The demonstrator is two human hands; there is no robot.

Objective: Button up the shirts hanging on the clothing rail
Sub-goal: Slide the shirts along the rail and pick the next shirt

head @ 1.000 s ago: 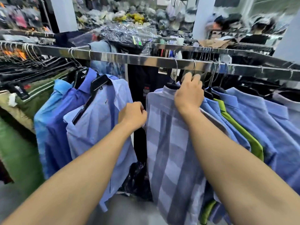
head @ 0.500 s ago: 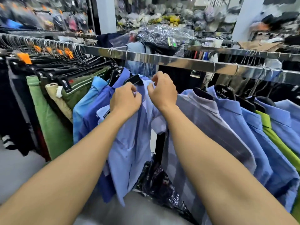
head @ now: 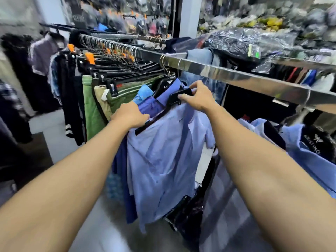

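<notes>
1. Pale-blue shirt [head: 169, 151] hangs unbuttoned below the steel rail [head: 227, 73].
2. Right hand [head: 198, 98] pinches its black hanger [head: 180, 97]; left hand [head: 130, 114] grips the shoulder.
3. Step, as I judge it: squaring the shirt. Next, both hands go to the top button.

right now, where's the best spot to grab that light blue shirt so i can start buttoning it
Take the light blue shirt by its open front edges just below the collar, coming from the front. The black hanger hangs tilted, with the right hand gripping its top and the left hand at its lower shoulder, so level it first. The front faces you and hangs free, probably easy to pinch together.
</notes>
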